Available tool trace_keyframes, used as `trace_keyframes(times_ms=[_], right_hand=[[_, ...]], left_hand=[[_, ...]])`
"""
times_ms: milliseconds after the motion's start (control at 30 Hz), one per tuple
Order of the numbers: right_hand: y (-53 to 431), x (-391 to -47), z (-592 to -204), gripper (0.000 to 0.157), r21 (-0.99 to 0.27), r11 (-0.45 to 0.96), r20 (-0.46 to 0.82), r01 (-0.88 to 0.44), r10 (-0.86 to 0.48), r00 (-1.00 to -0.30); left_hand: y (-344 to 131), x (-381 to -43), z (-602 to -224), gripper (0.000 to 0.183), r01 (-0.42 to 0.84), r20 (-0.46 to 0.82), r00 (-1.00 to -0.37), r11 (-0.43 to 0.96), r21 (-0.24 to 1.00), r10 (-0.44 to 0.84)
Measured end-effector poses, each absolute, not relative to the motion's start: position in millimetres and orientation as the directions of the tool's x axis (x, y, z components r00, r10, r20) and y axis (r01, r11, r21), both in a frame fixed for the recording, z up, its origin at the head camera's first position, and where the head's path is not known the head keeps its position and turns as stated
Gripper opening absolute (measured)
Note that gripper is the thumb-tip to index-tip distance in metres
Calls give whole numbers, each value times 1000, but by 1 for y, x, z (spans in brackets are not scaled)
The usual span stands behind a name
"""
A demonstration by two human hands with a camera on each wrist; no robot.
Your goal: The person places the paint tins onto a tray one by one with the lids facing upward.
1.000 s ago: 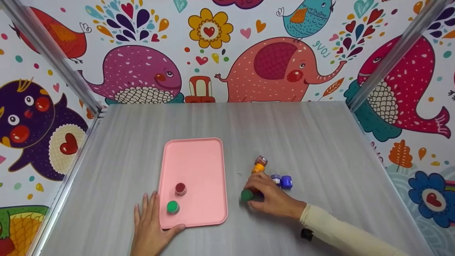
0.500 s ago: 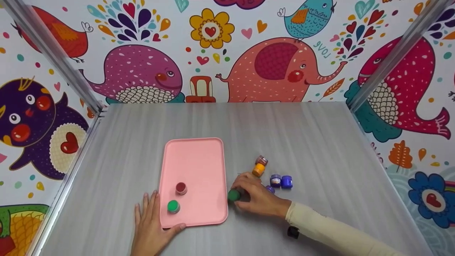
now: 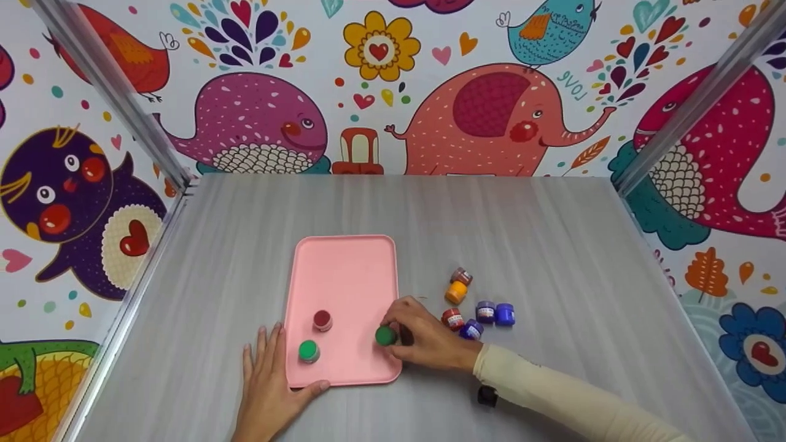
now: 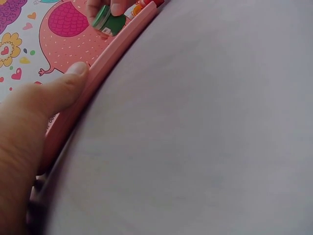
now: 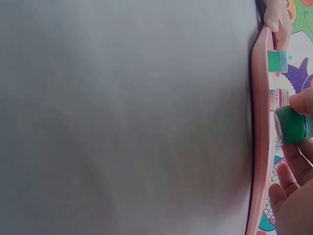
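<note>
My right hand [image 3: 427, 337] pinches a dark green paint jar [image 3: 385, 336] between thumb and fingers, over the right edge of the pink tray [image 3: 344, 264]. In the right wrist view that green jar [image 5: 292, 125] is held above the tray rim. On the tray stand a dark red-lidded jar [image 3: 322, 320] and, nearer the front left corner, a lighter green-lidded jar [image 3: 309, 351]. My left hand [image 3: 270, 387] rests at the tray's front left corner, fingers straight along the left side and thumb [image 4: 73, 81] on the front rim.
Right of the tray, several paint jars lie on the grey table [image 3: 552, 258]: a brown one [image 3: 462, 276], an orange one [image 3: 456, 292], a red one [image 3: 452, 318], and blue and purple ones [image 3: 505, 314]. Cartoon-printed walls with metal posts enclose the table.
My right hand has carried the dark green jar leftward from beside the other jars to over the tray's right edge, uncovering the red and purple jars. My left hand stays at the tray corner.
</note>
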State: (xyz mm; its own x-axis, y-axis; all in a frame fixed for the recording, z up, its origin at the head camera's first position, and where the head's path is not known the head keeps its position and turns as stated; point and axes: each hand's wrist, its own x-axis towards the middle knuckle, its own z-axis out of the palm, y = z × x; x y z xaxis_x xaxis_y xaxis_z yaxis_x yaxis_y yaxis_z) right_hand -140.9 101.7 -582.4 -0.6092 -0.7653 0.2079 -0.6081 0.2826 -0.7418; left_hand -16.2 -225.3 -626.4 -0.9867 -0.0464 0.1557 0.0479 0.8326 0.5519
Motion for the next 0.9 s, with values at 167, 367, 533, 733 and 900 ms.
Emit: trace_keyframes(times_ms=[167, 367, 533, 733, 900], right_hand=[[88, -138, -589, 37, -762, 248, 210, -598, -779, -590], [71, -136, -596, 37, -746, 218, 246, -630, -789, -563], [58, -135, -598, 36, -746, 221, 239, -628, -791, -563], [44, -134, -598, 35, -742, 223, 237, -632, -795, -558], [35, -136, -599, 35, -725, 219, 265, -653, -786, -558]], left_hand=[[-225, -16, -626, 139, 7, 102, -993, 835, 550, -58], [-226, -15, -626, 138, -18, 64, -996, 844, 536, -62], [-225, -16, -626, 137, -17, 66, -996, 849, 527, -60], [-225, -16, -625, 137, -9, 68, -996, 848, 530, -53], [-225, -17, -624, 136, 26, 112, -993, 846, 532, -40]])
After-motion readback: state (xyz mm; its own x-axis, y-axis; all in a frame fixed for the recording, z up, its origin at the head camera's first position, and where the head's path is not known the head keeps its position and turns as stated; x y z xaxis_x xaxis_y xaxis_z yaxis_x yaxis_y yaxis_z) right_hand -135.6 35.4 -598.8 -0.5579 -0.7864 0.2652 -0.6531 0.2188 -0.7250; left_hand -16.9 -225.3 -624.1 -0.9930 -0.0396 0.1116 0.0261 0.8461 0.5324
